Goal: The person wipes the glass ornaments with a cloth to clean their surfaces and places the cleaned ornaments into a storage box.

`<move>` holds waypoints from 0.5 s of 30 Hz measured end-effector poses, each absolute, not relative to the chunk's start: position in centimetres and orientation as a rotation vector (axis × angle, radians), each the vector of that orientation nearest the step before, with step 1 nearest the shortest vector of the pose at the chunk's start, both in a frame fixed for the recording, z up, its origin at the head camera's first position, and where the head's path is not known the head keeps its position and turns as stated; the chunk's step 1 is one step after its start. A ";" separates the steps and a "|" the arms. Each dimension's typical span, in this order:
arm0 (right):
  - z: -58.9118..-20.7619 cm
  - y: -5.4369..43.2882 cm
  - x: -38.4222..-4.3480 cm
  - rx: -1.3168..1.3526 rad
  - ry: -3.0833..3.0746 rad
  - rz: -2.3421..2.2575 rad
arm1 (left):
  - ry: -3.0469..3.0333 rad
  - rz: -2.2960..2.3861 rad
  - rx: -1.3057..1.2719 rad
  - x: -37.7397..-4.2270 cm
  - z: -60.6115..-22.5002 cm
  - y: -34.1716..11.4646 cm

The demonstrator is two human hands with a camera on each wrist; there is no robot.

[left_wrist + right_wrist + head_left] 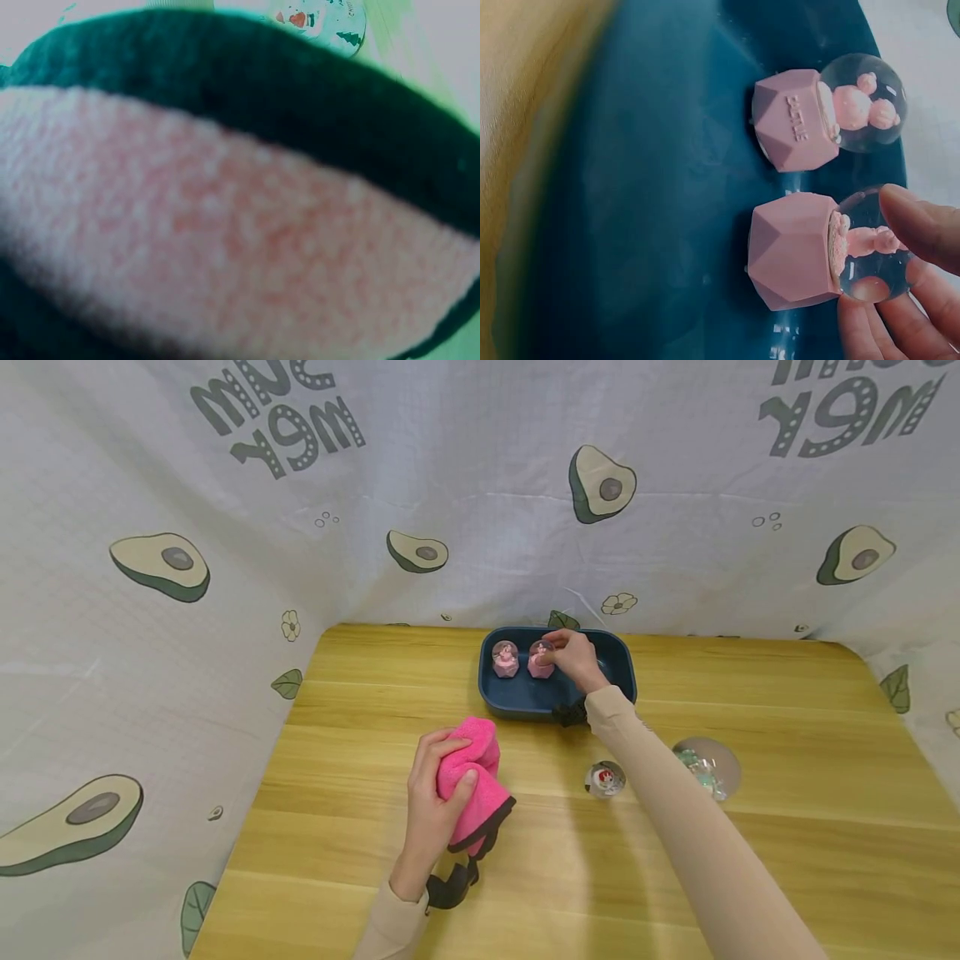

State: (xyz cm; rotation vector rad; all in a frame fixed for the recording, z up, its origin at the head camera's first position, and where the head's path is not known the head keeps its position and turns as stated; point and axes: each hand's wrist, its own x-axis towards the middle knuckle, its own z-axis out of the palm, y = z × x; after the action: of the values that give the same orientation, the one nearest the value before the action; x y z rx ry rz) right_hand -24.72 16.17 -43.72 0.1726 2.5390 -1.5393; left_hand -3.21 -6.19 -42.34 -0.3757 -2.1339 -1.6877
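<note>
The hands are both occupied. The left hand (438, 797), which is the nearer one, has its fingers curled around a pink cloth (480, 777) with dark edge, above the counter (315, 843). The right hand (576, 660) reaches farther and pinches, between thumb and fingers, the clear ball of a pink snow globe (541, 663).

The counter is of yellow wood, with grain in long bands, and it has rounded far corners. On it, between the two arms, there is a clear globe (604, 779) with a small red and white figure. Right of the right arm lies a grey disc (726, 762), with a shiny greenish thing (701, 770) partly over it.

Near the far edge is a dark blue tray (517, 700). The held snow globe is upright inside it, just beside a second snow globe (506, 660), also upright. Behind and at both sides hangs a whitish curtain (495, 535), printed with avocados, leaves, flowers and grey letters.
</note>
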 end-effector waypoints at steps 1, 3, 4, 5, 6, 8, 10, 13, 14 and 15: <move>-43.8 16.1 -24.7 0.168 2.544 -1.536 | -2.134 -1.685 -0.376 -3.2 -42.3 -6.2; -43.9 16.1 -24.7 0.158 2.551 -1.534 | -2.133 -1.685 -0.378 -3.2 -42.3 -6.1; -43.9 16.1 -24.6 0.154 2.551 -1.538 | -2.134 -1.684 -0.378 -3.2 -42.3 -6.1; -43.9 16.0 -24.6 0.148 2.552 -1.540 | -2.134 -1.684 -0.379 -3.2 -42.3 -6.1; -43.9 16.0 -24.6 0.142 2.550 -1.544 | -2.133 -1.683 -0.379 -3.2 -42.3 -6.1; -43.9 16.0 -24.5 0.133 2.546 -1.547 | -2.135 -1.683 -0.377 -3.1 -42.3 -6.1; -44.0 16.0 -24.4 0.126 2.542 -1.546 | -2.137 -1.683 -0.374 -3.1 -42.3 -6.1; -44.1 16.2 -24.4 0.111 2.536 -1.544 | -2.138 -1.694 -0.373 -3.1 -42.3 -6.0; -44.1 16.2 -24.4 0.106 2.533 -1.548 | -2.140 -1.700 -0.372 -3.1 -42.3 -6.0; -44.2 16.3 -24.4 0.105 2.529 -1.552 | -2.140 -1.705 -0.371 -3.1 -42.3 -6.0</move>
State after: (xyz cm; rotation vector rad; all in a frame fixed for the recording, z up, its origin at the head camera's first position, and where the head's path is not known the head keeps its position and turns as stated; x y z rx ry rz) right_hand -24.37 16.32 -44.16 0.1047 2.5293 -1.5518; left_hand -3.12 -6.03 -42.34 -0.3712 -2.1404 -1.7051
